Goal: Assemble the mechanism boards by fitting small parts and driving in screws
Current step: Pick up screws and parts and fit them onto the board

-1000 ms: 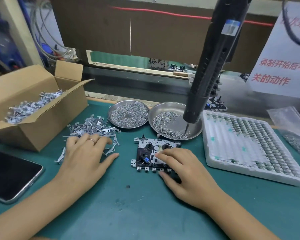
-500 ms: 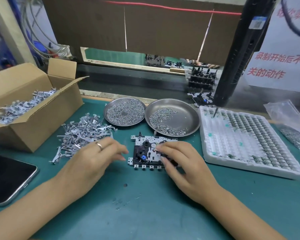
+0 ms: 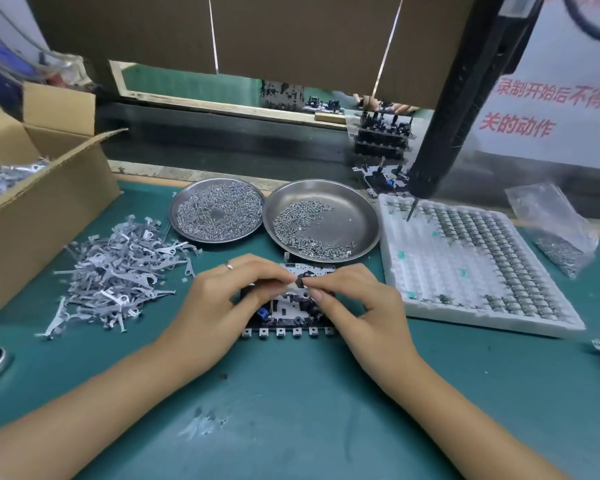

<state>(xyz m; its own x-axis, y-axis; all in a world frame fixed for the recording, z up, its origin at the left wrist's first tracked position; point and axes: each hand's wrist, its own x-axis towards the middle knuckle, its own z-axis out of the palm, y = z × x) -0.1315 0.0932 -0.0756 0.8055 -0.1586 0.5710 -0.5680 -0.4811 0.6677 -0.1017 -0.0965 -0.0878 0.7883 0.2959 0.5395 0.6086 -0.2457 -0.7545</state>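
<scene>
On the green-matted bench [image 3: 291,403], a black and silver mechanism board [image 3: 293,315] with a row of small square metal tabs along its near edge lies flat at the middle, just in front of two round steel dishes. The left hand [image 3: 219,306], a ring on one finger, and the right hand [image 3: 357,306] meet over the board's far half; the fingertips of both pinch a small pale metal part [image 3: 296,285] between them, right above the board. Whether the part already touches the board cannot be told.

The left steel dish [image 3: 217,211] is covered with small silver screws; the right steel dish [image 3: 321,220] holds a thinner scatter of screws along its near side. A loose heap of grey stamped metal levers [image 3: 118,271] lies toward the bench's left edge, beside an open brown cardboard box [image 3: 39,202] holding more of them. Toward the right edge sits a white foam tray [image 3: 465,268] with rows of small metal parts in its pockets. A black electric screwdriver [image 3: 465,98] hangs above the tray's far left corner, bit pointing down. A clear plastic bag of screws [image 3: 558,230] lies at the far right, and finished boards [image 3: 381,143] are stacked beyond the bench's far edge.
</scene>
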